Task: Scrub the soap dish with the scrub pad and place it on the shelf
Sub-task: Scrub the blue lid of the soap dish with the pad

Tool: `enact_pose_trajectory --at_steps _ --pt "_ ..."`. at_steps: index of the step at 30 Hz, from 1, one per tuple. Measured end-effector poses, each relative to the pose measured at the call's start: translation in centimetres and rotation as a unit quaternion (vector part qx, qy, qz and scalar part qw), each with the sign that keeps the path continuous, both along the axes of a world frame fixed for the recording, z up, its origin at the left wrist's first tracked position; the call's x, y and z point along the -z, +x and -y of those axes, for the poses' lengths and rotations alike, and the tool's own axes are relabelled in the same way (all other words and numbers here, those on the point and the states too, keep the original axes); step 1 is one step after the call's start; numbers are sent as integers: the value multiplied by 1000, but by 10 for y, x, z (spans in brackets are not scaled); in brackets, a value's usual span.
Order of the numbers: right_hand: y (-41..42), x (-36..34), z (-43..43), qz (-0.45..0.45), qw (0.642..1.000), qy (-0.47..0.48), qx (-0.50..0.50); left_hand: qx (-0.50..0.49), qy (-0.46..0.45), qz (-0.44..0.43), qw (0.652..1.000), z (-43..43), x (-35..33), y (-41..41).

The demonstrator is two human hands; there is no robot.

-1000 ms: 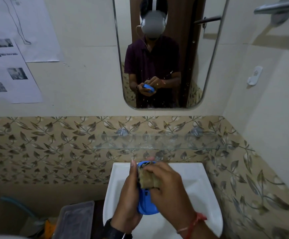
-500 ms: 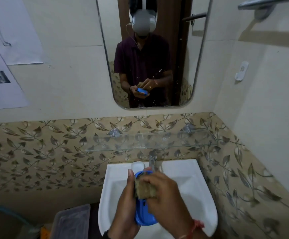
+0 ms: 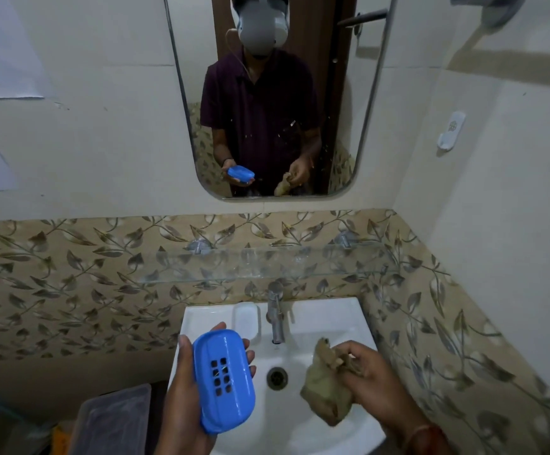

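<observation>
My left hand [image 3: 181,399] holds a blue plastic soap dish [image 3: 223,379] over the left side of the white sink [image 3: 326,435]; the dish's slotted face points up toward me. My right hand [image 3: 370,376] grips a worn brownish-green scrub pad [image 3: 324,385] over the right side of the basin, apart from the dish. A clear glass shelf [image 3: 267,262] runs along the leaf-patterned tiles above the tap, with nothing on it.
A chrome tap [image 3: 275,310] stands at the sink's back, with the drain [image 3: 277,377] below it. A mirror [image 3: 267,93] above reflects the person. A translucent plastic box [image 3: 112,418] sits left of the sink. A white wall hook [image 3: 451,129] is on the right wall.
My hands have come apart: the scrub pad left the dish and moved right, and the dish turned from on-edge to face up on the left. The view tilted down slightly.
</observation>
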State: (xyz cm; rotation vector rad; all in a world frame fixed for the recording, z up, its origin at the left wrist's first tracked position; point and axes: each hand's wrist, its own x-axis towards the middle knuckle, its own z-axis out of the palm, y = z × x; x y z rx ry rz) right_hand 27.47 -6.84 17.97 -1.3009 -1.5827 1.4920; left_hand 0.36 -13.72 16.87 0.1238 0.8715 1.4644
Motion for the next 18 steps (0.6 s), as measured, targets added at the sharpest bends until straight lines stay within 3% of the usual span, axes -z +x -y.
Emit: enact_pose_trajectory --at_steps 4,12,15,18 --pt "9 35 -26 -110 972 -142 151 -14 -9 13 1000 5 9 1" --pt "-6 89 -125 -213 888 -256 318 -22 -37 58 997 -2 23 3" --pt "-13 101 -165 -151 905 -238 319 -34 -62 76 995 -5 31 0" --pt "-29 104 -192 -161 912 -236 296 -25 -78 79 993 -9 33 0"
